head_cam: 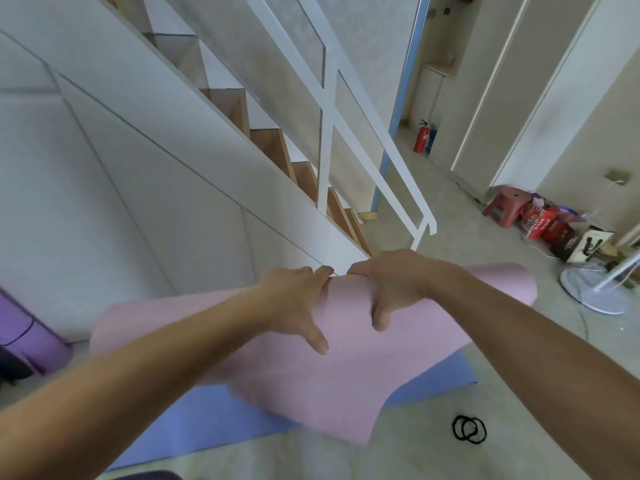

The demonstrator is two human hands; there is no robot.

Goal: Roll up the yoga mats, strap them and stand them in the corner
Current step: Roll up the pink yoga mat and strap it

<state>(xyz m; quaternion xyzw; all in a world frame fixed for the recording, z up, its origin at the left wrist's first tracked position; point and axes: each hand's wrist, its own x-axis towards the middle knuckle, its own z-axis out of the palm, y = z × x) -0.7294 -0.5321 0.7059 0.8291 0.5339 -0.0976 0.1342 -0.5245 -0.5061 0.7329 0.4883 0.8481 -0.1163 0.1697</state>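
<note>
- Head view: the pink mat (346,358) lies across the lower centre of the frame. Its rolled part runs from 9 o'clock up towards 2 o'clock, and a loose flap hangs down at 6 o'clock.
- The left hand (294,299) grips the roll near its middle. Its fingers (322,271) are curled over the far edge and the thumb is spread on the near face.
- The right hand (391,282) grips the roll just beside the left hand, at its 3 o'clock. Its fingers are hooked over the top and the thumb presses the near face.
- A blue mat (180,420) lies flat on the floor (519,393) under the pink flap.
- Whether the pink mat touches the blue mat cannot be told.
- A purple mat (31,344), rolled, sits at the frame's 9 o'clock edge against the stair panelling.
- Two black loop straps (469,429) lie on the floor at 5 o'clock, apart from both mats.
- A staircase (277,143) with a white railing rises towards 11 o'clock.
- A red fire extinguisher (421,136) stands at 1 o'clock.
- A red stool (505,206), boxes and a white fan base (595,289) sit at 3 o'clock.
</note>
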